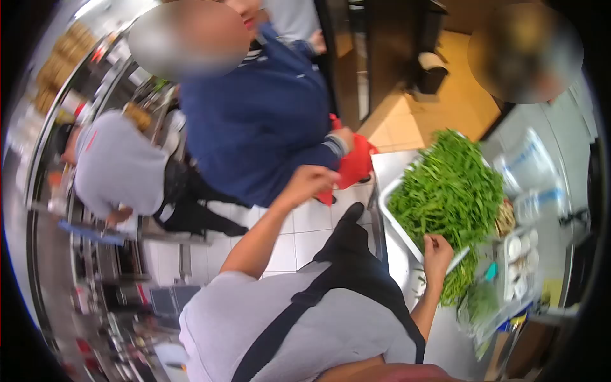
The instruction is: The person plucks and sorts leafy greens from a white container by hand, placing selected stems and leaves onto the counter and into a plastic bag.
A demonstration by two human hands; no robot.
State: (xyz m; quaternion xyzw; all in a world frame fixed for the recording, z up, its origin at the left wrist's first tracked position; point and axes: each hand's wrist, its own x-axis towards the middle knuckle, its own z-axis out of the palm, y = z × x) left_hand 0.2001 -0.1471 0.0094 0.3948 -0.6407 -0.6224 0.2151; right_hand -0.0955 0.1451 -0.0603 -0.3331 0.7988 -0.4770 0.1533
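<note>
My left hand (310, 184) is raised over the floor, in front of a person in a blue jacket. Its fingers are curled together, and anything between them is too blurred to make out. Leafy greens (449, 184) lie heaped in a white tray (396, 219) on the counter at the right. At the heap's near edge is my right hand (438, 256), its thumb and fingers pinched together; what they hold, if anything, is too small to name. More greens and loose stems lie beside the tray's near corner.
The person in blue (254, 121) stands close ahead with a red bag (358, 162). Another person (121, 165) bends at shelving on the left. Right of the greens are plastic bags (538, 184) and a basket of white items (522, 264).
</note>
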